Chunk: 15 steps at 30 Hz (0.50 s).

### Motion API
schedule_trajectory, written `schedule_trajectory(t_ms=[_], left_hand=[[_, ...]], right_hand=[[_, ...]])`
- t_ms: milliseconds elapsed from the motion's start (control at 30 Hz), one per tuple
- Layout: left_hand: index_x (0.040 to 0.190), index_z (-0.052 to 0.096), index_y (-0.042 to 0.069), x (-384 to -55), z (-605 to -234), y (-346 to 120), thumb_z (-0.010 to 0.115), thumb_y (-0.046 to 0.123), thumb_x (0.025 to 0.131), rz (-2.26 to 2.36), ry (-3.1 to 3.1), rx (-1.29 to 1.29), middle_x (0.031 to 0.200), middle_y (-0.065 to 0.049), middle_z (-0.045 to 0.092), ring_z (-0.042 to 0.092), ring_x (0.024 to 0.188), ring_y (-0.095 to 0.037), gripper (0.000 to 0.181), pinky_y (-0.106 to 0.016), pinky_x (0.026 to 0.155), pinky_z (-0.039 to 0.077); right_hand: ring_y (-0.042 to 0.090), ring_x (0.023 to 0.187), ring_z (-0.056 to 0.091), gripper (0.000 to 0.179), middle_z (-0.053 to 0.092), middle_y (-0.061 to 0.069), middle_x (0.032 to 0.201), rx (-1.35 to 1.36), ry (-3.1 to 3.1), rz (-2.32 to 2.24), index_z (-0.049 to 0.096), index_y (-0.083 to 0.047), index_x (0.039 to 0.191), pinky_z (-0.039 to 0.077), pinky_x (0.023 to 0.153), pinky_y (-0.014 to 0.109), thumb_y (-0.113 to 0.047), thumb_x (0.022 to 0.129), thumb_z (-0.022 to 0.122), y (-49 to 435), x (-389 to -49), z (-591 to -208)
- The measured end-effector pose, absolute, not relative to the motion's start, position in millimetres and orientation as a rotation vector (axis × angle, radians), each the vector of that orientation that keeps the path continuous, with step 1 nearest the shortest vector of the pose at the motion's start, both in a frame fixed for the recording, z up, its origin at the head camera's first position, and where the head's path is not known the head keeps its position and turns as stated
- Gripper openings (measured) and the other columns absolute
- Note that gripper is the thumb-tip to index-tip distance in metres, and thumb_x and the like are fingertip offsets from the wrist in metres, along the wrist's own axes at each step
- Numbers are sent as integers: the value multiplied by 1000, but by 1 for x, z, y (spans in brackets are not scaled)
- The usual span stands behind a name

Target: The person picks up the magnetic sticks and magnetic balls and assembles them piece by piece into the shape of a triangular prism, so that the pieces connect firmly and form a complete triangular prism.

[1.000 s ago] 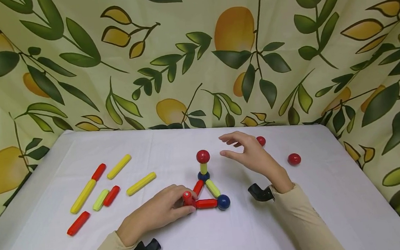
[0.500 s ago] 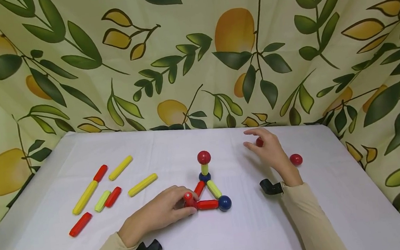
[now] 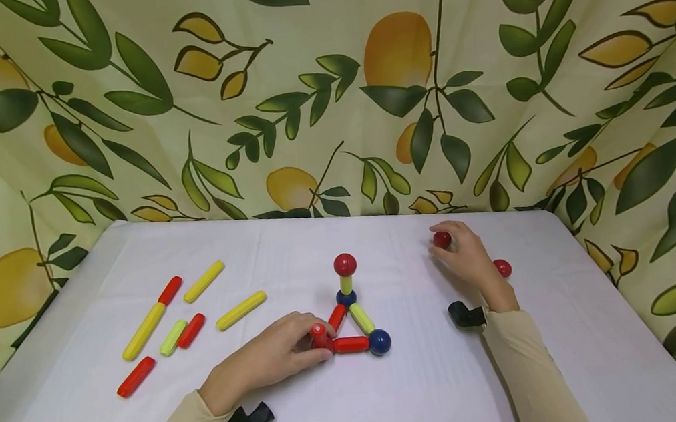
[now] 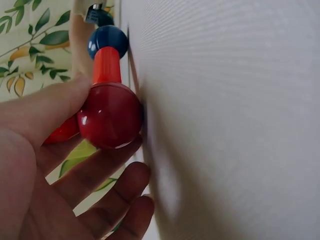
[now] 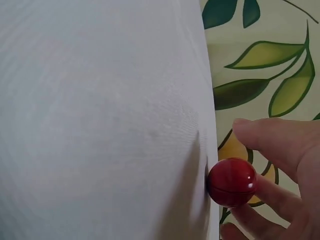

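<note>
In the head view my left hand [image 3: 274, 352] holds a red ball [image 4: 111, 115] at the near left corner of a triangle of rods and balls. A red rod [image 3: 318, 333] stands up from that ball. Red rods [image 3: 352, 344] and a light green rod [image 3: 361, 319] link it with two blue balls [image 3: 380, 342]. On the far blue ball, a short yellow-green rod [image 3: 346, 284] carries a red ball [image 3: 345, 264]. My right hand [image 3: 467, 256] curves around a loose red ball [image 5: 232, 182] on the table; its thumb stands apart from the ball in the right wrist view.
Another red ball [image 3: 502, 267] lies beside the right wrist. Several loose yellow rods [image 3: 241, 310], red rods [image 3: 136, 377] and a light green rod [image 3: 173, 338] are spread on the left of the white table [image 3: 427, 397]. A leaf-patterned curtain [image 3: 317, 105] hangs behind.
My right hand has moved right and away from the triangle, and its fingers now surround the loose red ball at the back. The left hand stays at the corner ball.
</note>
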<state>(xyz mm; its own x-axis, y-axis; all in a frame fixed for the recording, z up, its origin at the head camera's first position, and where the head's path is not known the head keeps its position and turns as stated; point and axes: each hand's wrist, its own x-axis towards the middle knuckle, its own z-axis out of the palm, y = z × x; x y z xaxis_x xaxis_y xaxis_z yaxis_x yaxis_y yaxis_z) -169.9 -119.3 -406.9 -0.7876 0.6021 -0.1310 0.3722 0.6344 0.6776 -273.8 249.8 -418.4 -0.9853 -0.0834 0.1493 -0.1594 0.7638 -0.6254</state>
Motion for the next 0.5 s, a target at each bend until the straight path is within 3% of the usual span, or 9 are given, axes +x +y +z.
schedule_trajectory(t_ms=[267,500], left_hand=[[118,66,22,-169,-405,-121,74,22,88,876,2515,823,102,14,61,51,97,-8,31,-26,86,49],[115,70,19,-168,-407,-116,80,29,84,870,2534,859,97,15,64,53,88,-6,34,-22,78,49]], right_hand=[[41,120,52,41,52,28,135,198,-2942,1028,56,3,132,47,102,54,-2,92,65,246,-271,-421],[39,107,62,39,58,24,128,253,-2921,1046,60,-1,129,53,94,51,-5,91,68,240,-268,-414]])
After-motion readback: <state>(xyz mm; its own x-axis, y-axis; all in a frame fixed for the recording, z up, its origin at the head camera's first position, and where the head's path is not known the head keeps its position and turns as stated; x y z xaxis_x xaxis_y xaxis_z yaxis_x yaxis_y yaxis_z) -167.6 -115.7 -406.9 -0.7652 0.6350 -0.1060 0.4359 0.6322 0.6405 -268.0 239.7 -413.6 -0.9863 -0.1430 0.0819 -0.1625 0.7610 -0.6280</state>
